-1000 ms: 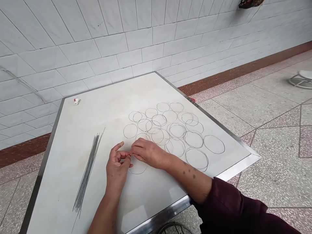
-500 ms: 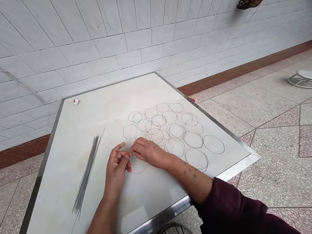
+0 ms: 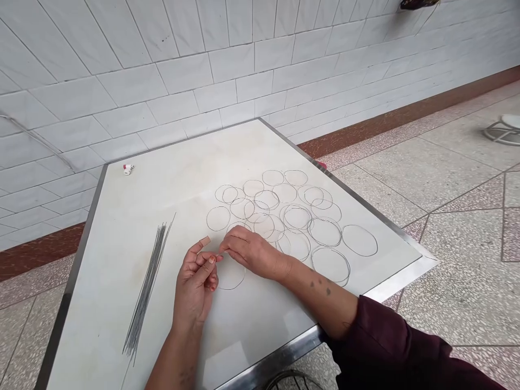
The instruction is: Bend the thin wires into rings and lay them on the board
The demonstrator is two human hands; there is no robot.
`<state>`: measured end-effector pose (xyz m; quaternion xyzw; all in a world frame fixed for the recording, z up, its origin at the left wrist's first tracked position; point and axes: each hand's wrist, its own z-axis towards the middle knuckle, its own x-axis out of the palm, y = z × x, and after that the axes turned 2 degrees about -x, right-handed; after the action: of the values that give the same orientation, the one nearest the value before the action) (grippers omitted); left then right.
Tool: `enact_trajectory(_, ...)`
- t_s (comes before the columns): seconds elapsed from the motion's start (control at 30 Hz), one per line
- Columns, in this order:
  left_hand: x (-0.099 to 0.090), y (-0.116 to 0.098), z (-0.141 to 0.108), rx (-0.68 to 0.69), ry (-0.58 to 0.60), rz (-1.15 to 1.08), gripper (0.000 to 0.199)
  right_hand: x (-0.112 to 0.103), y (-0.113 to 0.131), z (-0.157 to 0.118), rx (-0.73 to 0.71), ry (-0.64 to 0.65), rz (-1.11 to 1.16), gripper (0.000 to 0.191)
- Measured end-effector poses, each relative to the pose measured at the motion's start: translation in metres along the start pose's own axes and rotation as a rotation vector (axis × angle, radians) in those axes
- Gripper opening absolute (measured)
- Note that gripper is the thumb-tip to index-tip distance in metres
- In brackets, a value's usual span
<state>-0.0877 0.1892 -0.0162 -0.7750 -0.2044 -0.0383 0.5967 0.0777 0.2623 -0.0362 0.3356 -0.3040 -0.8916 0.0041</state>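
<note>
Between my two hands is a thin wire ring (image 3: 232, 288), its lower arc hanging in view below the fingers. My left hand (image 3: 195, 279) pinches the wire between thumb and index finger; another finger, with a tan wrap at its tip, points up. Close beside it, my right hand (image 3: 254, 252) is closed with its fingertips on the wire where its ends seem to meet. The fingers hide that joint. Many finished-looking wire rings (image 3: 325, 245) lie overlapping beyond my right hand. To the left rests a bundle of straight grey wires (image 3: 147, 292).
The white table (image 3: 179, 184) has a metal edge and stands near a tiled wall (image 3: 182, 76). A small white and red object (image 3: 128, 169) sits at its far left corner. On the floor at right is a round stool (image 3: 504, 130).
Both hands stay together at the wire, with only slight finger movement. The whole view has shifted slightly.
</note>
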Motion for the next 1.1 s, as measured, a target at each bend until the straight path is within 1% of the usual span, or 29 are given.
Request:
enact_trajectory(0.1,0.000,-0.001,0.001,-0.024,-0.005,-0.098,0.051,0.001,-0.001,0.001,0.061,-0.030,0.041,0.015)
enact_trajectory(0.17,0.001,-0.002,0.002,-0.024,0.010,-0.177,0.050,0.002,-0.002,0.001,0.124,-0.077,0.077,0.015)
enact_trajectory(0.3,0.002,-0.002,0.003,-0.002,0.042,-0.253,0.056,0.002,-0.001,0.002,0.223,-0.136,0.138,0.017)
enact_trajectory(0.37,0.000,0.000,0.005,-0.010,0.018,-0.271,0.057,0.003,0.000,0.002,0.250,-0.149,0.160,0.017)
enact_trajectory(0.43,-0.001,0.001,0.006,-0.018,-0.013,-0.298,0.052,0.005,0.002,0.002,0.293,-0.170,0.178,0.017)
enact_trajectory(0.5,-0.002,0.003,0.007,-0.006,-0.016,-0.322,0.047,0.008,0.004,0.002,0.359,-0.200,0.193,0.017)
enact_trajectory(0.57,-0.002,0.004,0.006,0.018,0.029,-0.320,0.047,0.011,0.006,0.002,0.423,-0.235,0.204,0.017)
enact_trajectory(0.67,0.002,0.006,0.003,0.067,0.097,-0.278,0.055,0.015,0.007,0.002,0.485,-0.304,0.219,0.016)
enact_trajectory(0.7,0.004,0.007,0.002,0.080,0.099,-0.259,0.055,0.017,0.008,0.002,0.496,-0.325,0.220,0.016)
enact_trajectory(0.83,0.013,0.011,-0.004,0.112,0.062,-0.161,0.041,0.021,0.012,0.002,0.498,-0.360,0.213,0.016)
enact_trajectory(0.9,0.016,0.011,-0.005,0.128,0.029,-0.130,0.041,0.024,0.014,0.002,0.497,-0.361,0.221,0.016)
enact_trajectory(1.0,0.016,0.010,-0.004,0.141,-0.031,-0.145,0.042,0.027,0.017,0.001,0.494,-0.358,0.235,0.015)
enact_trajectory(1.1,0.014,0.007,-0.003,0.154,-0.007,-0.183,0.045,0.027,0.019,0.001,0.473,-0.355,0.205,0.014)
